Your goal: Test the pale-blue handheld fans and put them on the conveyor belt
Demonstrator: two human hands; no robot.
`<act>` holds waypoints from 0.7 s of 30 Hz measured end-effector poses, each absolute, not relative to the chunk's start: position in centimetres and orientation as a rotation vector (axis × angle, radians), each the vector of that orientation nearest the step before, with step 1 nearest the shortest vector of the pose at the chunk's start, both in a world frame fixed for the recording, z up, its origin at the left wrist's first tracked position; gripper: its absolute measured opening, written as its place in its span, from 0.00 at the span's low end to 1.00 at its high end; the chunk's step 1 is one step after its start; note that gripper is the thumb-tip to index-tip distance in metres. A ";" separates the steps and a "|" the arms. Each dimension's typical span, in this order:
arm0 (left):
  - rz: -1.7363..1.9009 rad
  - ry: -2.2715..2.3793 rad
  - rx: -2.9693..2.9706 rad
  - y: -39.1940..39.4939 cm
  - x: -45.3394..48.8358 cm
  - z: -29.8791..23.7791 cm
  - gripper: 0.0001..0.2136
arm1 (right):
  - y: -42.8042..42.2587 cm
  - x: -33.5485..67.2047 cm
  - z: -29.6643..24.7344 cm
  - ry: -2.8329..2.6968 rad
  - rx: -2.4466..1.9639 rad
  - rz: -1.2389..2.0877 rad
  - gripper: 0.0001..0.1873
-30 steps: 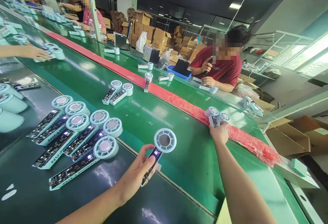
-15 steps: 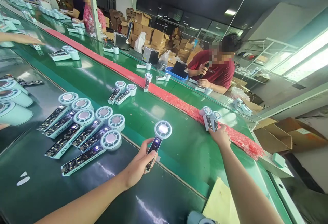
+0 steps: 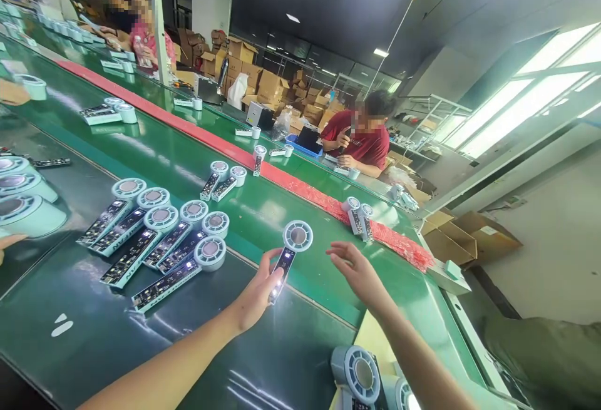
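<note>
Currently: left hand (image 3: 256, 294) grips handheld fan (image 3: 290, 250) by its handle, partly covered | right hand (image 3: 359, 272) open, empty, above green conveyor belt (image 3: 282, 203) | foreground fans (image 3: 361, 375) cut off.

Counts, head view: 6 pale-teal round-headed handheld fan units w/ bare circuit-board handles (image 3: 159, 241) in a fanned group near left. 1 more, lit (image 3: 291, 248), in left hand (image 3: 256, 294). 2 on green belt mid (image 3: 221, 178). 2 by red strip (image 3: 357, 215). 2 at far left of belt (image 3: 107, 111). 3 pale-teal round housings (image 3: 23, 188) at left edge. 2 own hands; right hand (image 3: 359, 269) holds nothing.
</note>
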State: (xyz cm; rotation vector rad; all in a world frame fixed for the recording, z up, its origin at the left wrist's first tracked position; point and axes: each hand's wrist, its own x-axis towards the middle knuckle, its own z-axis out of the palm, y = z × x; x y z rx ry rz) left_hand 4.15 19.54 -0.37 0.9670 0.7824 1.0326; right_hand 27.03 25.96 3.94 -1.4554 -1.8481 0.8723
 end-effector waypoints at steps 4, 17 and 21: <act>1.035 0.798 0.968 19.2 4.0 0.2 0.19 | 21.0 24.8 6.2 -1.859 -1.345 0.976 0.18; 0.971 0.739 0.976 18.8 4.2 0.7 0.17 | 12.3 23.4 6.0 -1.557 -1.259 1.231 0.15; 0.980 0.714 0.971 18.7 4.4 0.6 0.17 | 10.2 20.8 3.3 -1.354 -1.095 1.331 0.16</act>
